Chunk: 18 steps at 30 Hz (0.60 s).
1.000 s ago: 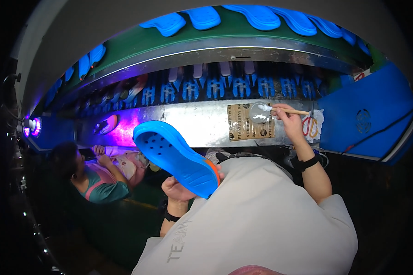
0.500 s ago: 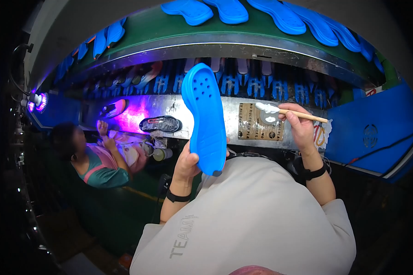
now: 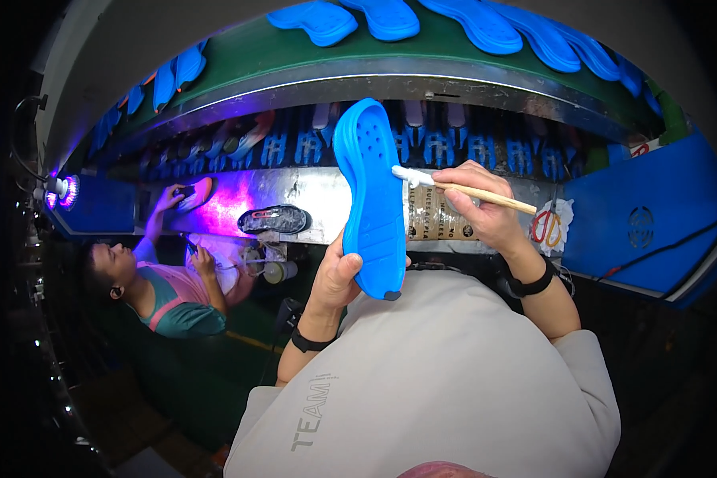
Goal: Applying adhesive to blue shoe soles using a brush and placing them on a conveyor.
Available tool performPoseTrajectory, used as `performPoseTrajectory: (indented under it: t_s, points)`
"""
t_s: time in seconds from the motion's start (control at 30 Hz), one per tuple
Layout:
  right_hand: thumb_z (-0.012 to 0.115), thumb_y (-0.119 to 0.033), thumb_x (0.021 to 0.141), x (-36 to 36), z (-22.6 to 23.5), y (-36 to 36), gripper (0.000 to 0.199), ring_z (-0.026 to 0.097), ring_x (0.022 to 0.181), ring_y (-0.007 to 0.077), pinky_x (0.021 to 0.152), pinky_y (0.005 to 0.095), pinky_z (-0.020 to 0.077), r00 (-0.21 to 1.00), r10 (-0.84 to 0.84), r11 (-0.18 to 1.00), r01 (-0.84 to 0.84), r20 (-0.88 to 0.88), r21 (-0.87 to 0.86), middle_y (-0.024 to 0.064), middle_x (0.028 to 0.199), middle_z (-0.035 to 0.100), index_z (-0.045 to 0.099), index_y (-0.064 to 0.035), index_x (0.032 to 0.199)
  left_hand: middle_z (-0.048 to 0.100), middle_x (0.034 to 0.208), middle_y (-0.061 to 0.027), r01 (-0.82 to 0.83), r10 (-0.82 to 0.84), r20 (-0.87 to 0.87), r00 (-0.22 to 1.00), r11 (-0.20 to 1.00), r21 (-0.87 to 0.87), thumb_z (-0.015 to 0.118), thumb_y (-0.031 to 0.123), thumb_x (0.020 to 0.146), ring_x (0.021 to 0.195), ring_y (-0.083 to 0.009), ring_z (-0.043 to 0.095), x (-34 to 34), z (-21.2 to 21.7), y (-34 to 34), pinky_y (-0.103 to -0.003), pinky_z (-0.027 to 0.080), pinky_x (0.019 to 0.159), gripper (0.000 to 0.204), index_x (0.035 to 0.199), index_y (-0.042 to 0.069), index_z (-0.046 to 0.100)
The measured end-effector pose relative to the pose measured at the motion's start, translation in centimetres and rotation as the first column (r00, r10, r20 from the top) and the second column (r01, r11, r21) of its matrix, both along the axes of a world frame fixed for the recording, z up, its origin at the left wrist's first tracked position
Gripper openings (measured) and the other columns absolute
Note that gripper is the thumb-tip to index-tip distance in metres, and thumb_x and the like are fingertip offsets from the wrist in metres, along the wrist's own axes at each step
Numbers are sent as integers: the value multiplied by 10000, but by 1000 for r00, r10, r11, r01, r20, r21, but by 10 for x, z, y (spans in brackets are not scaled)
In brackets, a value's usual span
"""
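My left hand (image 3: pixel 334 279) is closed around the heel end of a blue shoe sole (image 3: pixel 374 231), holding it up lengthwise. Its hollow inner face shows, with several small holes toward the far end. In my right hand (image 3: pixel 490 211) is a brush (image 3: pixel 502 199) with a wooden handle, gripped between thumb and fingers. White paste coats the brush's bristles, and their tip meets the sole's right rim about midway up. Partly hidden behind the sole and my right hand lies a printed brown card (image 3: pixel 430 223) on the metal bench.
A black shoe (image 3: pixel 275 219) lies on the metal bench (image 3: pixel 319 187). At left, a co-worker (image 3: pixel 179 287) touches another shoe (image 3: pixel 195 195) under purple light. Blue soles (image 3: pixel 478 28) line a green belt (image 3: pixel 255 68) above. Red and orange loops (image 3: pixel 554 227) lie beside a blue cabinet (image 3: pixel 645 223).
My right hand has brought the brush left from above the card to the sole's rim. The sole has shifted slightly right and tilted. The co-worker's hand has reached the shoe at left.
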State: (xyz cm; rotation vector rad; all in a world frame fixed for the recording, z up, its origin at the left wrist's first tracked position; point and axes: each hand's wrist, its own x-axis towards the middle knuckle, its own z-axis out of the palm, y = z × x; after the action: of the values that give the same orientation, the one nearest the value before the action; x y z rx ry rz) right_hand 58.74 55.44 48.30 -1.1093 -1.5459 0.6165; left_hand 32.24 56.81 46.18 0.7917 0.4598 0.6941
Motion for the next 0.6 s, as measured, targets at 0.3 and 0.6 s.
performPoseTrajectory:
  t_s: [0.3,0.6]
  points:
    - [688,-40,843,-14,-6,-12,160,612,742,214,695,348,477,999,46,998,-46,7,-42,99,837,727,746,2,986,625,1201,-217,-62,62,11,998,998,-18,724,614,823,957,-310,718,2,6,5,-412,638,768,992,1450,-59,353]
    - [666,-26,812,-23,5,-25,163,590,712,195,681,340,468,988,114,981,-129,-102,-147,91,782,724,752,-1,949,596,1262,-273,-143,152,-81,985,984,103,685,690,805,969,-324,701,5,17,13,-414,629,681,1043,1466,-45,352]
